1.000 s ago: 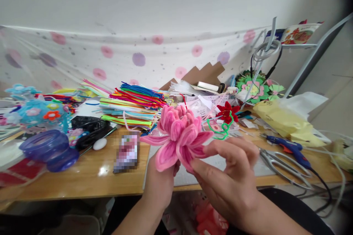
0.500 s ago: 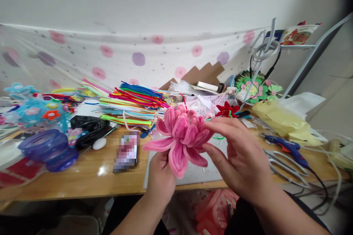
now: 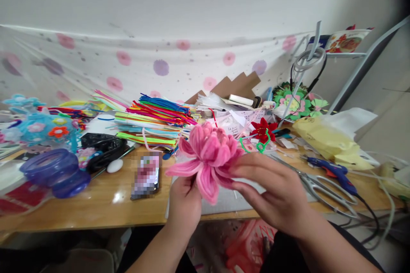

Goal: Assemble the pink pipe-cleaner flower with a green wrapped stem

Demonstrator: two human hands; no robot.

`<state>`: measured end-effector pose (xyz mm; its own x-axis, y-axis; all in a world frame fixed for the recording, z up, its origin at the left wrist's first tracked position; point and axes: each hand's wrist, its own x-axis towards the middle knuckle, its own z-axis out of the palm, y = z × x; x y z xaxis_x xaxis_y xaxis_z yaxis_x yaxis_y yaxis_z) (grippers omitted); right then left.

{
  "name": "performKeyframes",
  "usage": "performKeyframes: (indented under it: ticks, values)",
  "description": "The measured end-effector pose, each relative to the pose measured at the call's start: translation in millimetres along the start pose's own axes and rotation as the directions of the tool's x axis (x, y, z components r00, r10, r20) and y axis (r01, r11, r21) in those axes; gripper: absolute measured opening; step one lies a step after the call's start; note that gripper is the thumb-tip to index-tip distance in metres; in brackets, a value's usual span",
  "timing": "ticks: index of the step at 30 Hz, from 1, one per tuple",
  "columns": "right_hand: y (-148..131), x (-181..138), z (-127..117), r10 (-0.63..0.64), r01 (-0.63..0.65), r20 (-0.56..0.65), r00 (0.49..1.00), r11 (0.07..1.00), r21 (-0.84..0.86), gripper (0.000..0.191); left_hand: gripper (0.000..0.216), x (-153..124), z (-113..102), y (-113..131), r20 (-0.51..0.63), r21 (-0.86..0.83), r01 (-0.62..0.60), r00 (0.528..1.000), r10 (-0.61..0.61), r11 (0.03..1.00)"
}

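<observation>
A pink pipe-cleaner flower with layered, looped petals is held up over the front of the table. Below the bloom, my left hand is closed around its underside; the petals hide what the fingertips grip. My right hand has thumb and fingers closed on a lower petal at the flower's right side. A grey mat lies on the table beneath both hands. Just behind the right hand are a red flower and a curled green pipe cleaner.
Bundles of coloured pipe cleaners are piled behind. To the left are a phone, a purple plastic vase and a white egg-shaped piece. Scissors and a blue glue gun lie right. A pink basket stands below the table.
My right hand has moved slightly down and left, from the flower's right edge to a lower petal, closing on it. The scissors and green pipe cleaner show more. My left hand keeps its hold.
</observation>
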<state>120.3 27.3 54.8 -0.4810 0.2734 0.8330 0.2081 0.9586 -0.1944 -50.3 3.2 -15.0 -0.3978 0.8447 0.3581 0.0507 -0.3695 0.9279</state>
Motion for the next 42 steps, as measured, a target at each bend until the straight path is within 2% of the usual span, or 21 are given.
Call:
performKeyframes:
  ticks: [3, 6, 9, 12, 17, 22, 29, 37, 39, 42]
  values:
    - [-2, 8, -2, 0.026, -0.043, -0.133, 0.991, 0.991, -0.126, 0.03, 0.024, 0, -3, -5, 0.112, 0.041, -0.066, 0.992, 0.061, 0.997]
    - [-2, 8, 2, 0.039, -0.06, -0.115, 0.993, 0.982, -0.178, 0.034, 0.026, -1, -6, -9, 0.139, 0.087, -0.081, 0.988, 0.068, 0.993]
    - [-1, 5, 4, 0.054, -0.057, -0.026, 0.998, 0.987, -0.149, 0.02, 0.022, -1, -7, -12, 0.129, 0.112, -0.072, 0.99, 0.057, 0.991]
    - [-3, 4, 5, 0.068, -0.061, 0.029, 0.997, 0.98, -0.192, 0.009, 0.016, 0, -7, -12, 0.115, 0.193, -0.122, 0.988, 0.102, 0.974]
    - [-12, -1, 16, 0.049, -0.055, -0.036, 0.998, 0.975, -0.215, 0.01, 0.011, 2, -4, -8, 0.075, 0.291, -0.249, 0.969, 0.238, 0.924]
    - [-12, -11, 29, -0.036, 0.026, -0.045, 0.998, 0.977, -0.209, 0.022, 0.01, 2, -3, -6, 0.036, 0.254, -0.24, 0.97, 0.239, 0.937]
    - [-14, -9, 26, -0.043, 0.028, -0.075, 0.996, 0.981, -0.19, 0.02, 0.014, -1, -6, -8, 0.057, 0.242, -0.315, 0.949, 0.311, 0.918]
    - [-19, -14, 44, 0.043, -0.089, -0.193, 0.98, 0.968, -0.235, 0.007, 0.008, -5, -6, -6, -0.027, 0.321, -0.255, 0.96, 0.278, 0.912]
    - [-18, -15, 42, 0.025, -0.063, -0.176, 0.984, 0.975, -0.212, 0.008, 0.006, -3, -7, -6, -0.045, 0.312, -0.246, 0.961, 0.273, 0.918]
    - [-16, -12, 29, 0.007, -0.019, -0.125, 0.992, 0.996, -0.088, 0.017, 0.006, -4, -14, -11, -0.067, 0.26, -0.205, 0.971, 0.229, 0.944]
